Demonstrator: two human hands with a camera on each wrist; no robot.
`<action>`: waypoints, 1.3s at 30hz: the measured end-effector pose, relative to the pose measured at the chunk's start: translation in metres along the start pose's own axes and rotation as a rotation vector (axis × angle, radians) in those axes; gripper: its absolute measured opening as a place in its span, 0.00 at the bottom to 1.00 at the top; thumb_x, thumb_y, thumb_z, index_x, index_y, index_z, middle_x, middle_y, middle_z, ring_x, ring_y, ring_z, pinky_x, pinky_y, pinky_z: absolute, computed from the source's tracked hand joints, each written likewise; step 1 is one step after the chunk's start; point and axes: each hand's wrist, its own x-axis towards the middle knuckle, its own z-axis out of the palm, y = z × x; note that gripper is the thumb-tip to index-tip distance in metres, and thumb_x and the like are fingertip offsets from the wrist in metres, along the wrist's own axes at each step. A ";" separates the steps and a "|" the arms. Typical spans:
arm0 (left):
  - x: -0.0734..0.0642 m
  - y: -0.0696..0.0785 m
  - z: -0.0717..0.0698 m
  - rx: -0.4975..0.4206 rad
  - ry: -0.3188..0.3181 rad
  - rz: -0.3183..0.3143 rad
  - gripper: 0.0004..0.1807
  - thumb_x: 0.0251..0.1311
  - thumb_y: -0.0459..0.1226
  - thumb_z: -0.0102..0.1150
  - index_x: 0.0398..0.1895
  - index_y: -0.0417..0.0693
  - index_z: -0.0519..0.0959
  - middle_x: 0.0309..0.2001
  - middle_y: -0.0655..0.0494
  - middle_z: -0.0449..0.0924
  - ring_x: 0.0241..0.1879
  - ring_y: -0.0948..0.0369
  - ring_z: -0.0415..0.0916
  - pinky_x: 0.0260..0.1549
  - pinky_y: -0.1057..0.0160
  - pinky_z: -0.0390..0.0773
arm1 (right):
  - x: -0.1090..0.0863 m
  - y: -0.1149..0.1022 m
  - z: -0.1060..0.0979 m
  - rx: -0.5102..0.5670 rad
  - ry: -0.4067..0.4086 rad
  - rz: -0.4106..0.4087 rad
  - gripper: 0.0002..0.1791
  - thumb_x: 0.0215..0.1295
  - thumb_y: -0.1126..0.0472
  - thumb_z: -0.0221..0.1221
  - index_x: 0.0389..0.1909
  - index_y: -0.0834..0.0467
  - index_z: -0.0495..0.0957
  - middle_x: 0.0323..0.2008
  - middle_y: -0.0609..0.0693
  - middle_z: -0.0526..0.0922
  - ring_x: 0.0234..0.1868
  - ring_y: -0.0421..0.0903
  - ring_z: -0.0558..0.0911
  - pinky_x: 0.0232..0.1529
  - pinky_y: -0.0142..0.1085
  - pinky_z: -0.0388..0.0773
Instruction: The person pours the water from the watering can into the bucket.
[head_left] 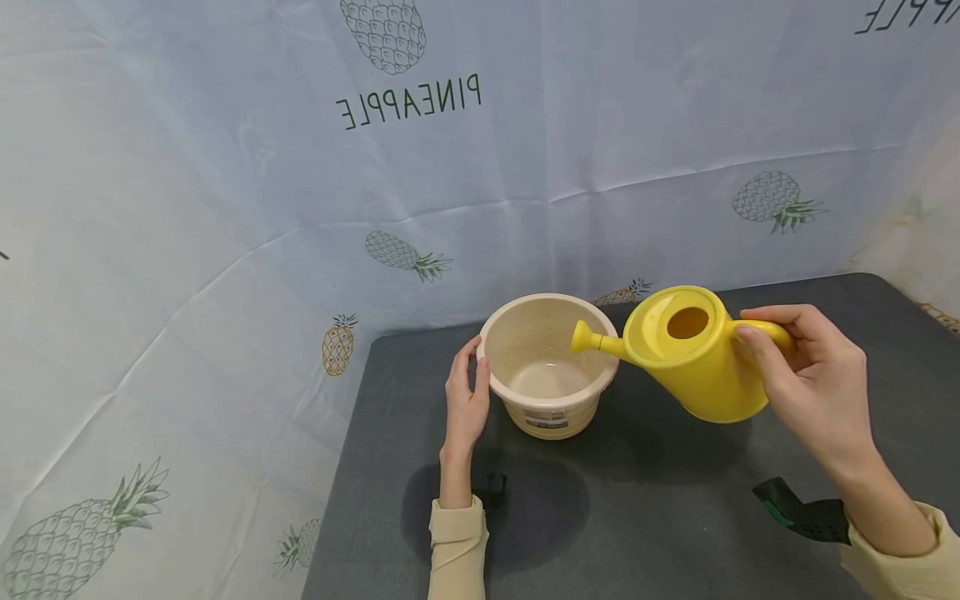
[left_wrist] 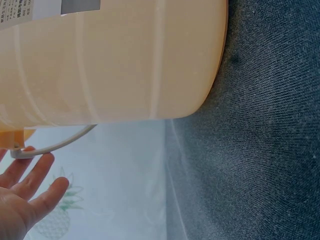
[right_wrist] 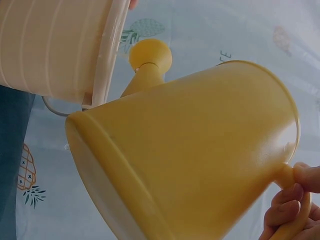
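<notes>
A beige plastic bucket [head_left: 551,417] stands upright on the dark table, with a printed label on its front. Its inner wall bears small droplets, and the bottom looks glossy. My left hand [head_left: 467,400] touches the outside of the rim at the left, fingers fairly straight; in the left wrist view these fingers [left_wrist: 37,185] are beside the bucket's thin handle [left_wrist: 60,145]. My right hand [head_left: 825,383] grips the handle of a yellow watering can [head_left: 720,383], which is raised and tilted toward the bucket. Its spout head is over the bucket's right rim. Whether water flows out cannot be made out.
The dark table [head_left: 637,533] reaches to a pale hanging cloth [head_left: 600,108] printed with pineapples, behind and at the left. Black straps with mounts, such as the right one [head_left: 806,510], sit at both wrists.
</notes>
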 end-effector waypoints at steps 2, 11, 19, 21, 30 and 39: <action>0.000 0.000 0.000 -0.002 0.001 0.001 0.21 0.70 0.39 0.44 0.63 0.43 0.66 0.60 0.48 0.67 0.58 0.54 0.65 0.59 0.49 0.62 | 0.000 0.000 0.000 0.003 -0.001 0.002 0.10 0.54 0.80 0.58 0.39 0.77 0.75 0.36 0.34 0.77 0.32 0.32 0.76 0.35 0.17 0.71; 0.000 -0.001 0.000 -0.018 0.000 0.008 0.21 0.70 0.39 0.44 0.63 0.43 0.66 0.59 0.48 0.68 0.57 0.55 0.66 0.57 0.44 0.62 | 0.001 -0.001 0.001 0.008 0.004 0.003 0.10 0.54 0.80 0.58 0.39 0.78 0.75 0.36 0.36 0.78 0.31 0.33 0.76 0.35 0.17 0.72; 0.000 -0.001 0.000 -0.015 -0.002 -0.004 0.21 0.70 0.40 0.44 0.63 0.44 0.66 0.60 0.49 0.68 0.57 0.56 0.66 0.58 0.47 0.62 | 0.001 -0.002 0.000 0.010 0.011 0.008 0.11 0.53 0.81 0.58 0.39 0.78 0.74 0.36 0.35 0.78 0.31 0.32 0.76 0.35 0.17 0.72; 0.000 -0.002 0.000 -0.015 -0.003 -0.007 0.21 0.70 0.40 0.44 0.63 0.44 0.66 0.60 0.49 0.68 0.58 0.56 0.65 0.58 0.47 0.62 | 0.001 -0.002 0.000 0.009 0.011 0.006 0.11 0.54 0.81 0.58 0.39 0.78 0.74 0.36 0.35 0.78 0.31 0.32 0.76 0.35 0.17 0.72; 0.001 -0.003 0.000 -0.020 -0.003 0.004 0.21 0.70 0.39 0.44 0.63 0.43 0.66 0.60 0.48 0.68 0.58 0.55 0.65 0.57 0.45 0.62 | 0.003 -0.001 0.000 0.007 0.011 0.007 0.11 0.54 0.80 0.58 0.39 0.78 0.74 0.35 0.35 0.78 0.31 0.33 0.76 0.35 0.17 0.72; 0.001 0.024 -0.004 -0.022 0.003 0.022 0.19 0.67 0.28 0.45 0.60 0.29 0.66 0.57 0.35 0.67 0.55 0.46 0.66 0.56 0.43 0.62 | 0.003 -0.001 -0.001 0.025 0.010 0.005 0.10 0.55 0.80 0.58 0.39 0.78 0.74 0.35 0.38 0.78 0.30 0.34 0.76 0.34 0.17 0.72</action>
